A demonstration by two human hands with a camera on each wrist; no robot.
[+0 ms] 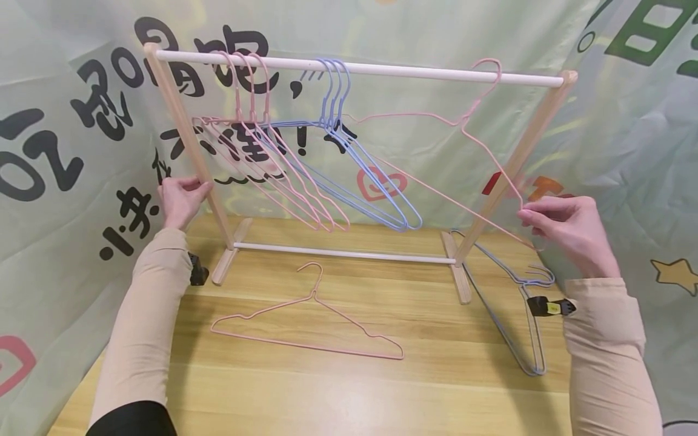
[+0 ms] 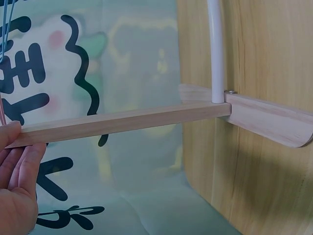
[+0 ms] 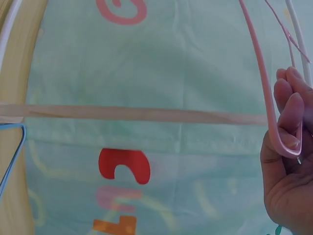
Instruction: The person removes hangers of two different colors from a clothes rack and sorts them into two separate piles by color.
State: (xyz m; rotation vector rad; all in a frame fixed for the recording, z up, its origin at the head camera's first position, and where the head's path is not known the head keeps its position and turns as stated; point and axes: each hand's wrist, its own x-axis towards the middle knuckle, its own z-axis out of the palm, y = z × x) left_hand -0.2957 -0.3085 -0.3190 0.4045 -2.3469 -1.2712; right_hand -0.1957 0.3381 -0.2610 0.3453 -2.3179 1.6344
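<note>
While the right hand point(image 1: 567, 233) pinches the pink hanger point(image 1: 436, 175) at its shoulder corner, the hook sits on the rail point(image 1: 360, 68) toward eleven o'clock from that grip; the left hand point(image 1: 180, 200) clasps the rack's post point(image 1: 188, 142).

We found print only on the green backdrop cloth point(image 1: 436, 36). Large black brush-style Chinese characters point(image 1: 71, 133) ran across it from nine to eleven o'clock, partly hidden by the rack, and we could not read them with certainty; a black exclamation mark point(image 1: 302, 140) stood among them near the centre. At one o'clock, dark green block characters point(image 1: 651, 30) were cut off by the edge. We could read no brands or numbers.
</note>
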